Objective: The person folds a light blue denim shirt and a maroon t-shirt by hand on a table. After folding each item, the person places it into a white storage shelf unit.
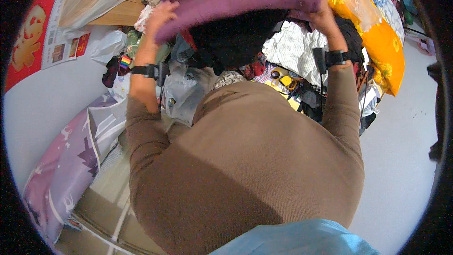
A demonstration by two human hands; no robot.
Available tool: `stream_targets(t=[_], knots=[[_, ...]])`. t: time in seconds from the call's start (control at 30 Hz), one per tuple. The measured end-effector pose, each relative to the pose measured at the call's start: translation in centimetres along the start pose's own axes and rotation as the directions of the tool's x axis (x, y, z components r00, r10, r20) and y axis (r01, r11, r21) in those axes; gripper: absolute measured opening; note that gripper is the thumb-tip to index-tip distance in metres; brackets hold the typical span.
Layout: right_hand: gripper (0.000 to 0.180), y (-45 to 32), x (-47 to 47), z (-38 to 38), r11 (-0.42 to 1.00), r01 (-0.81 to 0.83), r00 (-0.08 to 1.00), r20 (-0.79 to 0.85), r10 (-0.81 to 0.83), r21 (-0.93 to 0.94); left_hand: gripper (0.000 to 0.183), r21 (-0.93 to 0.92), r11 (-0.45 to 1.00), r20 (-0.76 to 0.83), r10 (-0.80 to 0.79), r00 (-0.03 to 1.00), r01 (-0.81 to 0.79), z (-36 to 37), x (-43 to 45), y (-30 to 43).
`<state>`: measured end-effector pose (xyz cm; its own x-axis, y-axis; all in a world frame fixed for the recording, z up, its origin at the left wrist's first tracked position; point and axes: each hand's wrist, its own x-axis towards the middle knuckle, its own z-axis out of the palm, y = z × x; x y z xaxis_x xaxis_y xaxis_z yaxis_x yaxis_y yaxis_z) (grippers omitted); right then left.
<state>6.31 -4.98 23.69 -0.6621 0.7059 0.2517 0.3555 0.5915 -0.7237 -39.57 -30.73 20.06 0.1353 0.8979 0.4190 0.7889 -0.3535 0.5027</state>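
Observation:
A purple cloth garment [244,3] is stretched out in the air before me, its upper part cut off by the top of the view. My left hand [162,16] grips its left side, slightly blurred, fingers on the fabric. At the right corner, my right hand [322,17] is closed on the same garment. Black cloth [233,39] shows directly below the purple edge; whether it belongs to the garment I cannot tell. Under my right wrist lies a crumpled white striped cloth [295,51]. Both wrists wear black straps with cords.
Clear plastic bags [185,86] and mixed clothes lie close to my body. An orange flowered pillow or cushion [384,56] is at right. On the left stand a purple patterned fabric storage box [67,170] and a wall with a red calendar [32,39]. A yellow round object [286,80] lies among the clothes.

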Motion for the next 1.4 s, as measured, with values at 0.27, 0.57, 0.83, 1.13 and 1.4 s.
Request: stream_targets(t=[0.27, 0.57, 0.83, 1.13, 1.4], knots=[[0.039, 4.3, -7.3, 6.2, 0.794, -0.039, 0.969, 0.170, 0.178, -0.607, 0.043, 0.204, 0.855, 0.122, -0.506, 0.854, 0.477, 9.4, -5.9, 2.3], [0.053, -0.9, -2.2, 9.6, 0.891, -0.135, 0.980, -0.191, 0.056, -0.433, 0.057, 0.226, 0.877, -0.071, -0.420, 0.905, 0.424, 9.6, 1.9, 3.0], [0.027, 2.6, 4.5, 8.5, 0.972, -0.219, 0.927, 0.291, 0.236, -0.090, 0.030, -0.231, 0.782, 0.293, -0.512, 0.808, 0.579, 5.7, 4.5, -3.7], [0.026, 4.8, 8.3, 8.1, 0.780, -0.337, 0.934, -0.084, 0.346, -0.527, 0.058, 0.169, 0.715, 0.024, -0.691, 0.722, 0.679, 9.9, 6.3, -6.9], [0.031, 3.5, -3.6, 10.3, 0.863, -0.485, 0.856, -0.277, 0.436, -0.142, 0.054, -0.240, 0.473, -0.076, -0.880, 0.470, 0.848, 12.7, -4.1, -1.0]])
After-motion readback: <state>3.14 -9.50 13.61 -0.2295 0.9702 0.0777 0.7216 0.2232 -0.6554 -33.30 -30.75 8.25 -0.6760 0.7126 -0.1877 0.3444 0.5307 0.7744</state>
